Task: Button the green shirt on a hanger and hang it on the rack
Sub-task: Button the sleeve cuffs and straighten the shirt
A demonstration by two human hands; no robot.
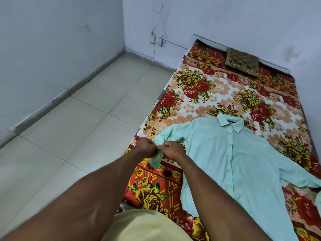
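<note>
A pale green shirt (231, 160) lies flat, front up, on a floral bedsheet (199, 94), collar toward the pillow, its front placket closed with a row of white buttons. Its left sleeve runs to the mattress edge, where both my hands meet at the cuff (156, 160). My left hand (145, 147) pinches one side of the cuff. My right hand (171, 150) pinches the other side, fingers curled. The cuff end hangs down between them. No hanger or rack is in view.
The mattress lies on the floor along the right wall, with a brown patterned pillow (242, 61) at its far end. Pale floor tiles (83, 122) fill the left side. A wall socket with cables (157, 40) sits in the far corner.
</note>
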